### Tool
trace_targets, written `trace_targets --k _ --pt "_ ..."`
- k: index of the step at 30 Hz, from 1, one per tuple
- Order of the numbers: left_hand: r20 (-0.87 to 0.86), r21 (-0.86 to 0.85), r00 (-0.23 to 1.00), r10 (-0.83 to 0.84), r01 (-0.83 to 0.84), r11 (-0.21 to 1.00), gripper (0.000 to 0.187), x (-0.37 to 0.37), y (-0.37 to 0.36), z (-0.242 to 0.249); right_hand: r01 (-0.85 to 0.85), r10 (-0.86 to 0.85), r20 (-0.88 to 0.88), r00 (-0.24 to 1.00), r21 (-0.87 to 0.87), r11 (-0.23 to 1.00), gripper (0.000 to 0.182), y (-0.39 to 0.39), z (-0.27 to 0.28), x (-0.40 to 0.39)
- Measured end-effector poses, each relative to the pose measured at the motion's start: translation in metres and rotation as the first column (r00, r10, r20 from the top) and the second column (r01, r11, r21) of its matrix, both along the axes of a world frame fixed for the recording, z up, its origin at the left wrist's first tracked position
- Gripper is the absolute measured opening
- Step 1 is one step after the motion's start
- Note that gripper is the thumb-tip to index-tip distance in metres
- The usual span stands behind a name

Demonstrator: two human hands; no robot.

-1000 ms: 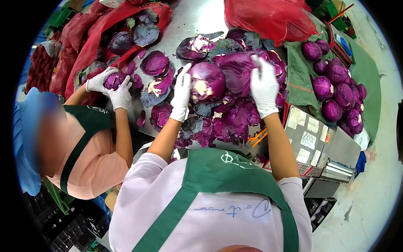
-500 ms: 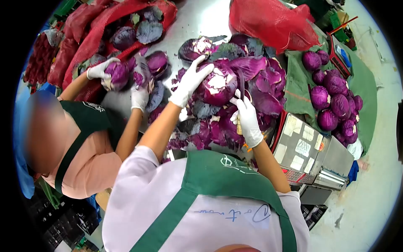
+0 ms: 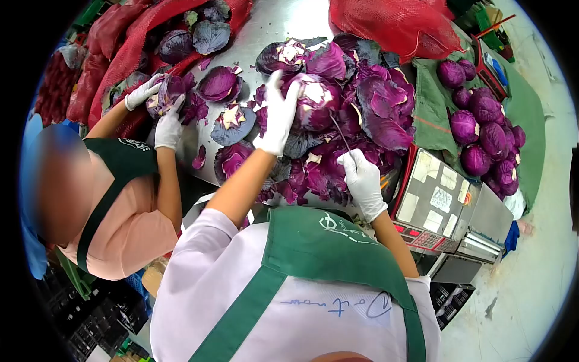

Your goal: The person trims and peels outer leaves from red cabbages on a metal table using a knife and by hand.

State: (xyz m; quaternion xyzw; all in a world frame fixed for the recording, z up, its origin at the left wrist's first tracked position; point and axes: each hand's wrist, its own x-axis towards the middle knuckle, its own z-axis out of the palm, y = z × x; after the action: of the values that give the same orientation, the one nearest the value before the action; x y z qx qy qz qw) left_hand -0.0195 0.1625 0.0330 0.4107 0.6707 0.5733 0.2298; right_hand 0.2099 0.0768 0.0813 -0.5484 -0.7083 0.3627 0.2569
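A trimmed red cabbage (image 3: 324, 116) with its pale cut stem end facing up sits on a heap of loose purple leaves (image 3: 386, 114). Along its left side is my white-gloved left hand (image 3: 278, 120), fingers stretched and apart, one side against or very near the cabbage; the fingertips are blurred. My right hand (image 3: 363, 181), also gloved, is closed around the handle of a knife (image 3: 341, 133), and the handle is mostly hidden. The thin dark blade points up and left, its tip at the cabbage's lower right edge.
On the left, a co-worker's gloved hands (image 3: 168, 130) hold another cabbage. Red mesh sacks (image 3: 392, 30) lie at the back. Whole cabbages (image 3: 491, 139) are piled on green cloth (image 3: 529, 120) to the right. A scale (image 3: 428, 196) stands near my right forearm.
My right hand has drawn back toward me with the knife, whose blade has swung lower. My left hand has slid off the cabbage's top to its left side. The co-worker's right hand has moved up-left.
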Motion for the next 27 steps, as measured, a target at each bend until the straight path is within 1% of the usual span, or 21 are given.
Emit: trace_targets --k 1,2,3,4,5,6,7,8,9,10,11,13,15,17,21,23,25,26,27 --pt "0.128 -0.077 0.976 -0.175 0.186 0.98 0.059 -0.006 0.017 0.011 -0.004 0.004 0.01 1.0 0.005 1.0 0.022 0.001 -0.001 0.002" --pt "0.056 -0.076 0.996 -0.063 0.067 0.995 0.053 -0.008 0.029 -0.004 0.016 -0.016 -0.022 1.0 0.01 1.0 0.022 0.005 0.0 0.004" --pt "0.025 -0.115 0.991 -0.128 0.13 0.985 0.057 -0.015 0.036 -0.017 0.033 -0.032 -0.055 0.998 0.019 0.999 0.023 0.01 0.001 0.006" --pt "0.036 -0.089 0.982 -0.187 0.189 0.978 0.058 -0.019 0.037 -0.016 0.036 -0.036 0.01 0.999 -0.037 0.999 0.024 0.015 0.002 0.01" --pt "0.045 -0.069 0.968 -0.247 0.25 0.966 0.059 -0.022 0.036 -0.017 0.028 -0.027 0.015 1.0 -0.031 0.999 0.024 0.018 0.002 0.012" --pt "0.032 -0.102 0.965 -0.26 0.262 0.96 0.061 -0.023 0.032 -0.02 -0.012 0.013 0.096 0.995 -0.01 1.0 0.025 0.023 0.002 0.013" --pt "0.03 -0.1 0.966 -0.257 0.259 0.961 0.061 -0.024 0.029 -0.021 -0.048 0.046 0.174 0.984 0.008 0.999 0.026 0.027 0.001 0.012" --pt "0.114 -0.055 0.953 -0.28 0.287 0.956 0.061 -0.025 0.026 -0.022 -0.07 0.059 0.197 0.979 0.053 0.996 0.027 0.032 -0.003 0.01" --pt "0.196 -0.01 0.932 -0.304 0.312 0.95 0.061 -0.027 0.022 -0.024 -0.069 0.058 0.193 0.979 0.051 0.996 0.027 0.035 -0.007 0.008" --pt "0.24 -0.015 0.914 -0.326 0.34 0.94 0.059 -0.029 0.017 -0.018 -0.081 0.065 0.221 0.973 0.064 0.995 0.026 0.039 -0.01 0.006" --pt "0.237 -0.017 0.915 -0.327 0.34 0.94 0.059 -0.032 0.015 -0.011 -0.093 0.072 0.25 0.966 0.075 0.993 0.026 0.043 -0.012 0.003" --pt "0.327 -0.001 0.861 -0.39 0.413 0.911 0.056 -0.038 0.011 -0.002 -0.105 0.087 0.229 0.97 0.066 0.992 0.026 0.05 -0.013 -0.003" --pt "0.358 -0.031 0.852 -0.382 0.42 0.907 0.053 -0.047 0.013 -0.007 -0.143 0.116 0.256 0.96 0.086 0.986 0.027 0.055 -0.013 -0.009" --pt "0.397 -0.042 0.826 -0.401 0.453 0.891 0.043 -0.053 0.017 -0.011 -0.154 0.125 0.273 0.954 0.089 0.984 0.027 0.06 -0.015 -0.014" --pt "0.44 -0.015 0.795 -0.418 0.472 0.881 0.043 -0.056 0.018 -0.014 -0.182 0.136 0.293 0.946 0.135 0.974 0.027 0.067 -0.014 -0.019" --pt "0.422 -0.017 0.805 -0.417 0.467 0.884 0.043 -0.055 0.018 -0.012 -0.195 0.145 0.3 0.943 0.143 0.97 0.027 0.068 -0.009 -0.023" --pt "0.435 -0.02 0.796 -0.42 0.475 0.88 0.044 -0.055 0.018 -0.013 -0.204 0.118 0.384 0.916 0.192 0.96 0.026 0.065 -0.003 -0.023" --pt "0.422 -0.04 0.805 -0.418 0.477 0.878 0.045 -0.056 0.018 -0.011 -0.216 0.139 0.402 0.905 0.154 0.964 0.025 0.063 -0.006 -0.02" --pt "0.42 -0.044 0.806 -0.417 0.478 0.878 0.045 -0.057 0.017 -0.013 -0.215 0.139 0.399 0.906 0.152 0.965 0.025 0.061 -0.012 -0.013"
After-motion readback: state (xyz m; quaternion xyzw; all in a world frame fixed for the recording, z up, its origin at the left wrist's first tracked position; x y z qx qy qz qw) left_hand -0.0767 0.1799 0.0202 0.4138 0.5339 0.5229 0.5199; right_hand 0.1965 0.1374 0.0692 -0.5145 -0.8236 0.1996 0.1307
